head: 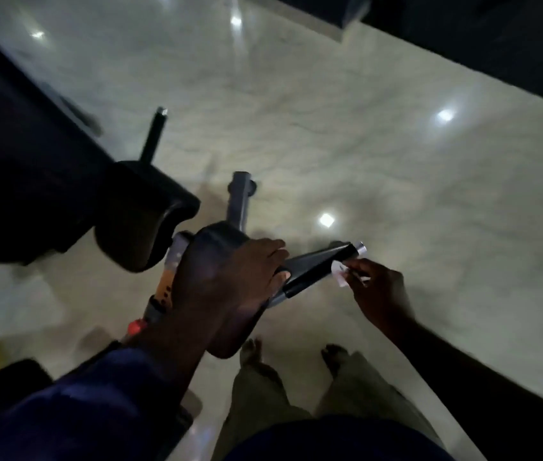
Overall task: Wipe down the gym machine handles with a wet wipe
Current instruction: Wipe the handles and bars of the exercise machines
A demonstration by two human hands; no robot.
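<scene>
handle [321, 266]: black grip, chrome end cap, angled up-right | wet wipe [341, 274]: white, crumpled, touching handle

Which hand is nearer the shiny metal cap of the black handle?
Right. The right hand pinches a white wipe beside the shiny metal cap; the left hand grips the opposite end of the black handle.

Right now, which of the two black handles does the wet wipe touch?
The near handle, pointing right toward the right hand, which pinches the wet wipe against its chrome-capped end. The far handle, behind the pad, stands untouched.
</scene>
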